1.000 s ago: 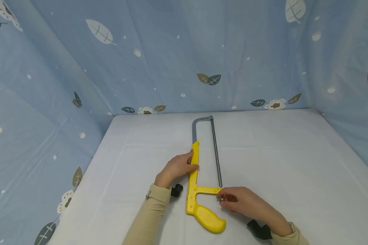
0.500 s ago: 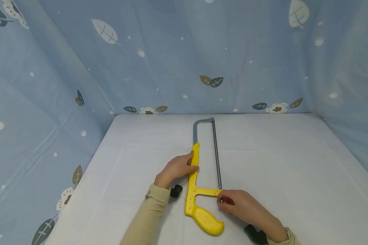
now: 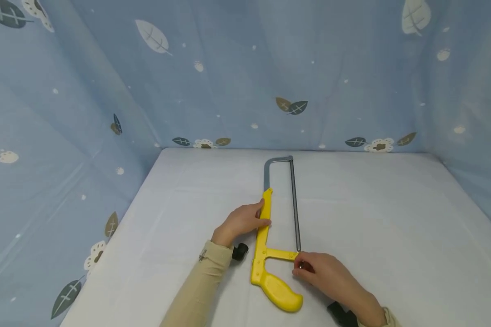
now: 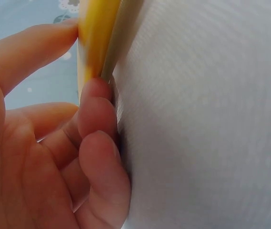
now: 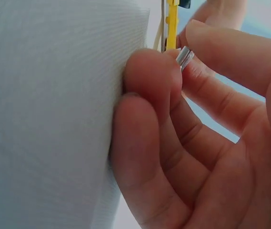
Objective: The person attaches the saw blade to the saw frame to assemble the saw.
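A hacksaw with a yellow frame and grip lies flat on the white-covered table. Its grey front bow points away from me, and the blade runs along the right side. My left hand holds the yellow frame midway, thumb on one side and fingers on the other. At the near end of the blade, my right hand pinches a small silvery wing nut between thumb and fingers. Those fingers mostly cover it in the head view. The lower right fingers rest against the cloth.
A white cloth covers the tabletop. Blue curtain with leaf prints stands behind and at both sides. Black wrist devices show beside both sleeves.
Right fingers have turned and closed further over the wing nut, which showed more plainly before. The left hand keeps its hold. The whole head view has shifted slightly.
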Demonstrator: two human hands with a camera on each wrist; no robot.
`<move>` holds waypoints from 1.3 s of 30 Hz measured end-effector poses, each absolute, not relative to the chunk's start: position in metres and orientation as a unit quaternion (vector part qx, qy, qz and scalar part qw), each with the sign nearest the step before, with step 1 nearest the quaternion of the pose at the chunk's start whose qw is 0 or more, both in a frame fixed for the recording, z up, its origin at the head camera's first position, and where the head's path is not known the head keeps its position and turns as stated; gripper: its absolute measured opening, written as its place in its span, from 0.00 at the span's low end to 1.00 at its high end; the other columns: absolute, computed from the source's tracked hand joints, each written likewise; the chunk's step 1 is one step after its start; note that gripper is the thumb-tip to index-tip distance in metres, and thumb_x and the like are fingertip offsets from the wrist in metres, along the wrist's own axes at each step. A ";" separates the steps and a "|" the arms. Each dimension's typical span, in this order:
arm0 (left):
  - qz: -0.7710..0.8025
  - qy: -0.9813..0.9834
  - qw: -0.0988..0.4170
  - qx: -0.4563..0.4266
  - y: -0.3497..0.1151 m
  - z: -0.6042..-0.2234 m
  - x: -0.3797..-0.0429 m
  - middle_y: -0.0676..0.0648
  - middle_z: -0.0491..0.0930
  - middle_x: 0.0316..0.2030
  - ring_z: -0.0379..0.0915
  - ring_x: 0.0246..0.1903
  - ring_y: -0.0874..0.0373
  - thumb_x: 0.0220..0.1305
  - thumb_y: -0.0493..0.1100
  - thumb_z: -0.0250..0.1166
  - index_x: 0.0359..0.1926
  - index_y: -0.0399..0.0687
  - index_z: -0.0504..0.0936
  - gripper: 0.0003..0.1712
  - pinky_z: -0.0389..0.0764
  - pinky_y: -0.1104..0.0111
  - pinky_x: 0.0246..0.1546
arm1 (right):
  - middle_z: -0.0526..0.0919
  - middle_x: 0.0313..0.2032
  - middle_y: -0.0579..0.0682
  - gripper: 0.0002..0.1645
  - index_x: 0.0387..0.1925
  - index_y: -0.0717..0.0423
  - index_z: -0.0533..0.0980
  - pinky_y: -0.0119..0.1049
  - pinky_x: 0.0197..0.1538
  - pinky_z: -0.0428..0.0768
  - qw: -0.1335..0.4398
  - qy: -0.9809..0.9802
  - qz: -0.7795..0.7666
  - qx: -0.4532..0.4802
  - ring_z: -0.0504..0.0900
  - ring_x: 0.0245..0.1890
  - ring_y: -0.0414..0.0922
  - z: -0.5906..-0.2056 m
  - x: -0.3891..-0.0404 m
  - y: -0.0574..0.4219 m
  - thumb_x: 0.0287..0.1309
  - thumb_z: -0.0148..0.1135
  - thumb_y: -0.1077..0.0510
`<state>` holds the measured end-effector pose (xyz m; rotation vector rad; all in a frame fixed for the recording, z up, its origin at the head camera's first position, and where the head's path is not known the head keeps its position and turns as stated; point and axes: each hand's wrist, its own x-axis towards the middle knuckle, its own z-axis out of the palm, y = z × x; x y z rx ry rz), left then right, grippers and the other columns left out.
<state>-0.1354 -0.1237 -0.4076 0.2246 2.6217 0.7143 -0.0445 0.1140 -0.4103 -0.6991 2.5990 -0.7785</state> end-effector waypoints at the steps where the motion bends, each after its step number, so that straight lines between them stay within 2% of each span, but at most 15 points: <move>1: 0.253 0.941 0.207 0.085 -0.121 -0.409 -0.136 0.52 0.65 0.24 0.61 0.23 0.59 0.56 0.60 0.58 0.68 0.52 0.53 0.42 0.61 0.70 0.24 | 0.67 0.17 0.32 0.08 0.30 0.37 0.74 0.28 0.23 0.65 0.169 0.917 -0.270 -0.241 0.64 0.18 0.32 -0.411 -0.042 0.115 0.52 0.58 0.41; 10: 0.231 0.940 0.213 0.128 -0.100 -0.415 -0.139 0.55 0.71 0.34 0.65 0.31 0.61 0.56 0.61 0.58 0.67 0.52 0.54 0.43 0.65 0.70 0.30 | 0.65 0.15 0.33 0.06 0.29 0.36 0.74 0.28 0.22 0.63 0.157 0.933 -0.260 -0.193 0.62 0.16 0.32 -0.415 -0.026 0.125 0.50 0.59 0.42; 15: 0.234 0.942 0.214 0.109 -0.108 -0.417 -0.135 0.55 0.71 0.34 0.65 0.31 0.60 0.55 0.60 0.58 0.67 0.53 0.54 0.42 0.65 0.69 0.31 | 0.66 0.15 0.33 0.06 0.29 0.36 0.75 0.28 0.22 0.64 0.174 0.924 -0.272 -0.206 0.63 0.16 0.32 -0.414 -0.027 0.119 0.50 0.60 0.43; 19: 0.237 0.942 0.214 0.102 -0.111 -0.418 -0.131 0.55 0.72 0.39 0.65 0.32 0.61 0.55 0.60 0.59 0.67 0.53 0.56 0.42 0.65 0.69 0.33 | 0.67 0.16 0.33 0.06 0.29 0.37 0.74 0.29 0.21 0.64 0.192 0.915 -0.281 -0.215 0.63 0.16 0.32 -0.416 -0.026 0.119 0.50 0.60 0.43; 25: 0.238 0.942 0.210 0.104 -0.111 -0.415 -0.133 0.53 0.73 0.44 0.65 0.34 0.60 0.56 0.61 0.58 0.67 0.54 0.55 0.42 0.66 0.68 0.35 | 0.66 0.15 0.33 0.06 0.30 0.37 0.74 0.28 0.21 0.64 0.180 0.918 -0.274 -0.222 0.63 0.16 0.32 -0.415 -0.030 0.121 0.51 0.59 0.43; 34: 0.242 0.945 0.198 0.096 -0.121 -0.409 -0.135 0.54 0.71 0.35 0.65 0.33 0.59 0.57 0.60 0.57 0.68 0.52 0.53 0.42 0.65 0.68 0.34 | 0.68 0.17 0.32 0.07 0.31 0.38 0.75 0.29 0.22 0.65 0.197 0.910 -0.274 -0.240 0.65 0.18 0.33 -0.410 -0.041 0.114 0.53 0.58 0.44; 37: 0.244 0.945 0.195 0.093 -0.124 -0.408 -0.135 0.53 0.72 0.37 0.65 0.33 0.59 0.57 0.60 0.57 0.68 0.52 0.53 0.42 0.66 0.67 0.35 | 0.69 0.18 0.31 0.07 0.32 0.38 0.76 0.29 0.24 0.66 0.197 0.908 -0.274 -0.247 0.66 0.18 0.32 -0.409 -0.044 0.113 0.53 0.58 0.44; 39: 0.248 0.945 0.195 0.090 -0.125 -0.406 -0.135 0.52 0.73 0.43 0.65 0.35 0.59 0.57 0.60 0.58 0.68 0.52 0.53 0.42 0.66 0.67 0.37 | 0.69 0.18 0.31 0.07 0.32 0.38 0.76 0.29 0.24 0.66 0.194 0.908 -0.273 -0.254 0.66 0.19 0.32 -0.409 -0.045 0.113 0.54 0.57 0.44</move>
